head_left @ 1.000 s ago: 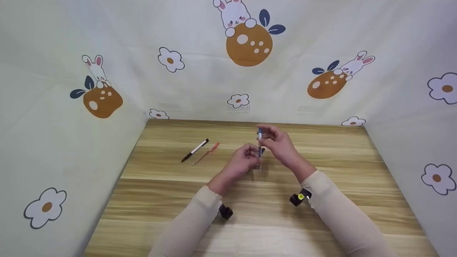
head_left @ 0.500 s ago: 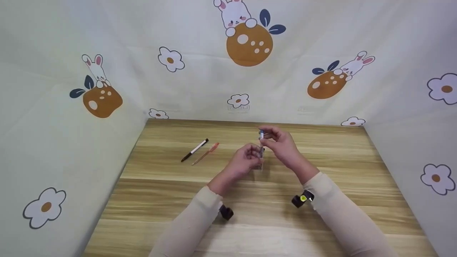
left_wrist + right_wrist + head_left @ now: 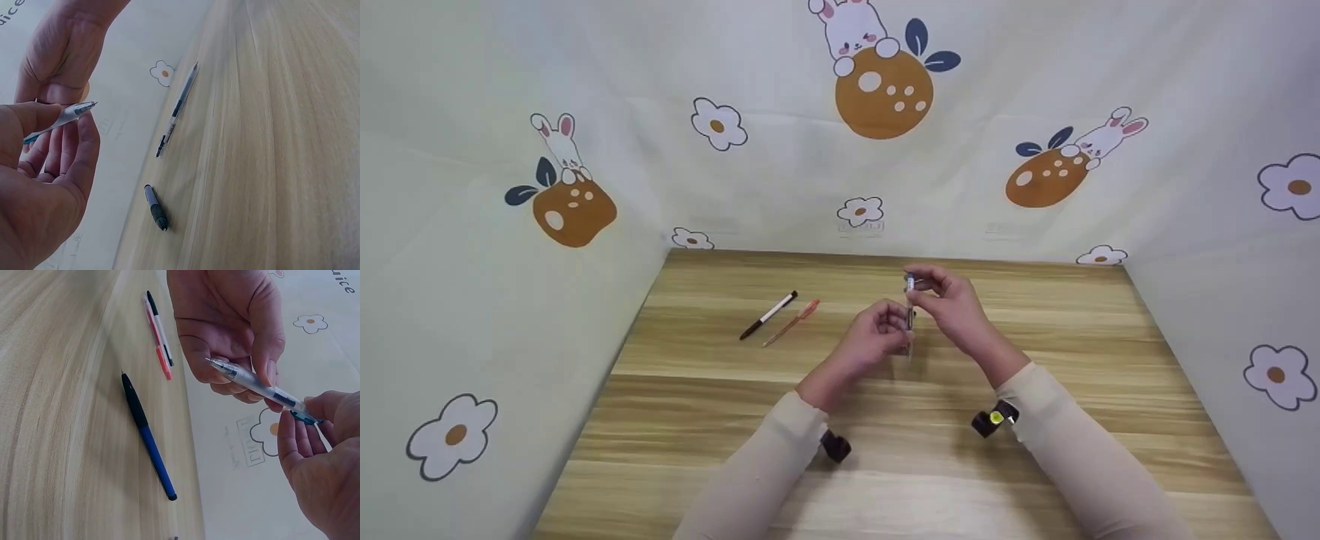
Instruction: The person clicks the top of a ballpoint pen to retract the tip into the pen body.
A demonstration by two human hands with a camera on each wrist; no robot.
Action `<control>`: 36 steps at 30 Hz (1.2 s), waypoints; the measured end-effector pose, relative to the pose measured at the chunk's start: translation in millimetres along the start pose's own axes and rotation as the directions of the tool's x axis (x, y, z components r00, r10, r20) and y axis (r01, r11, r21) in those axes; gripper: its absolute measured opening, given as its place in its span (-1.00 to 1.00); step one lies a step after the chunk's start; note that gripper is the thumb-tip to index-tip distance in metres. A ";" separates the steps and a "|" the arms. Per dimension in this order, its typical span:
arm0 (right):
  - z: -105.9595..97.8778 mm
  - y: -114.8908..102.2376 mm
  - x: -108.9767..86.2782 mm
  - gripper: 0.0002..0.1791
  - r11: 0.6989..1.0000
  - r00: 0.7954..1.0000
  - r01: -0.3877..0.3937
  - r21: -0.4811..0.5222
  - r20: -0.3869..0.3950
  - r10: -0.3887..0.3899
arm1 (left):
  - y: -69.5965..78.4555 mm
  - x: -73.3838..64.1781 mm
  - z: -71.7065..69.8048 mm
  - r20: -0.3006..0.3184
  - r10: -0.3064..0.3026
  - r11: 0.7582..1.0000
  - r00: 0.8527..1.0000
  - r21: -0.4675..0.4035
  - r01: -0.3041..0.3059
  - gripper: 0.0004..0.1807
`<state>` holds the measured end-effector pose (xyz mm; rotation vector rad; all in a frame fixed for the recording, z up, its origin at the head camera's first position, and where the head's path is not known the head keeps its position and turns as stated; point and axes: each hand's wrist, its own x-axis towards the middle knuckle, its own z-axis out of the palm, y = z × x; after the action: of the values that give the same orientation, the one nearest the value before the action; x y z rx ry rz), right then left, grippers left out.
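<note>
A clear-barrelled ballpoint pen with a teal-blue clip is held up between both hands. In the head view it stands nearly vertical, metal tip downward. My left hand pinches the barrel between thumb and fingers, closer to the tip. At the clip end, my right hand grips the pen with thumb and fingertips. Below them on the table, the right wrist view shows a blue pen with a black grip. The hands mostly hide that spot in the head view.
Left of the hands, a white-and-black pen and a red pen lie side by side on the wooden table. A clear pen with dark parts shows in the left wrist view. A printed cloth wall borders the table.
The right hand and the held pen have shifted slightly to the right since the first frame. Both hands keep their hold. The pens on the table have not moved.
</note>
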<state>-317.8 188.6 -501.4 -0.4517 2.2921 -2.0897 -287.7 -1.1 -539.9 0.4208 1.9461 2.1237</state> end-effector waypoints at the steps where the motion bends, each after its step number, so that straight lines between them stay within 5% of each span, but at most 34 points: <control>1: 0.2 -0.3 -0.1 -0.61 1.000 1.000 0.001 -0.004 -0.004 -0.001 | 0.3 0.0 0.1 0.000 -0.002 1.000 1.000 0.000 0.002 -0.71; 12: 1.8 1.4 0.9 -0.49 0.999 0.999 0.030 -0.025 -0.016 -0.030 | 0.5 0.3 -1.7 0.000 -0.014 1.000 1.000 0.022 0.014 -0.72; 29: -2.9 5.9 0.0 -0.42 0.990 0.999 0.046 -0.132 0.002 -0.046 | -0.3 -4.1 -9.6 -0.023 0.035 0.955 0.999 0.295 -0.026 -0.73; 36: -3.8 9.8 0.8 -0.42 0.981 0.998 0.065 -0.185 0.010 -0.064 | -2.0 -4.1 -13.2 -0.043 0.029 0.947 0.999 0.319 -0.014 -0.73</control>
<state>-321.3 192.8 -510.4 -0.5408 2.5143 -1.9059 -288.7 -14.7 -543.1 0.4539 2.3316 1.8456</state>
